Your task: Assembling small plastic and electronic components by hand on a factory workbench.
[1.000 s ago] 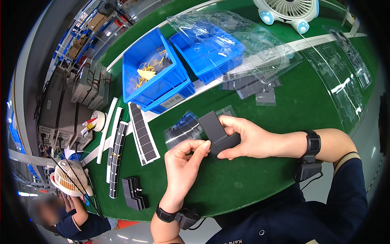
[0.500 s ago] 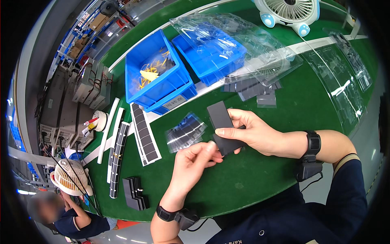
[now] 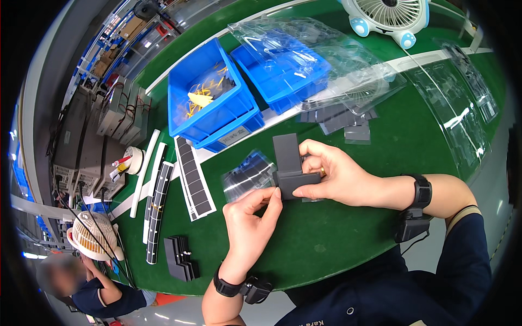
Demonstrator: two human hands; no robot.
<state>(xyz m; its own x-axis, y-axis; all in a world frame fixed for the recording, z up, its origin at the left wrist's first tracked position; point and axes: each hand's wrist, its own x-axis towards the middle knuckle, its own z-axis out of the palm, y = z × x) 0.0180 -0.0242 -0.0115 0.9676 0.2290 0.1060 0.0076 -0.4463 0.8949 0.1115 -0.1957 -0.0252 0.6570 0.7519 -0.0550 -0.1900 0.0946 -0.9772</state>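
Observation:
A flat black rectangular panel (image 3: 286,152) stands up in my right hand (image 3: 342,176), with a second black piece (image 3: 299,180) lying crosswise over its lower part. My right thumb presses the crosswise piece from the front, while the fingers curl behind it. At the lower left edge of these pieces, the thumb and forefinger of my left hand (image 3: 253,217) are pinched together on the black piece. Just beyond my left hand lies a fan of clear film sheets (image 3: 249,176) with dark rectangles. Several folded black pieces (image 3: 180,258) stand in a row near the table's front left edge.
Two blue bins (image 3: 251,120) hold yellow wires and dark bits; another blue bin (image 3: 304,89) lies under clear plastic trays (image 3: 348,65). White strips with black rectangles (image 3: 194,187) lie left. A toy-like fan (image 3: 389,16) stands far back. A co-worker (image 3: 103,290) sits at lower left.
The black pieces have turned more upright and the crosswise piece now shows clearly across the front. My left hand has shifted slightly left and up, its fingertips at the pieces' left edge.

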